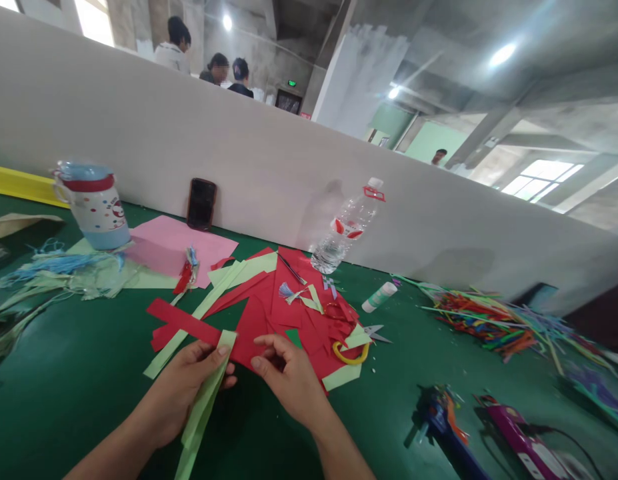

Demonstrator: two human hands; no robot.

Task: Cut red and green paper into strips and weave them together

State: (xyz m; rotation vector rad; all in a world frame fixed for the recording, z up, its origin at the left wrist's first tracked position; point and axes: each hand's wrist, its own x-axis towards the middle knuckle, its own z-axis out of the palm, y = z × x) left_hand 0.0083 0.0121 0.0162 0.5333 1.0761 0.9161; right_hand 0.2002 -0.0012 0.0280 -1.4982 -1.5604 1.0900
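My left hand (201,370) is closed on a light green paper strip (203,407) and a red paper strip (181,319), which cross under its thumb. The green strip hangs down toward me, and the red one points to the upper left. Close by on the right, my right hand (286,373) has its fingers curved and apart; whether its thumb touches red paper is unclear. Beyond both hands lies a pile of red paper pieces (256,297) mixed with light green strips (219,290). Yellow-handled scissors (351,357) rest at the pile's right edge.
A water bottle (346,230), glue stick (379,297) and phone (201,204) stand or lie near the white partition (259,153). At left are a cup (96,210) and blue-green tassels (53,270). Coloured strips (489,323), a blue tool (446,427) and a purple device (519,440) lie right.
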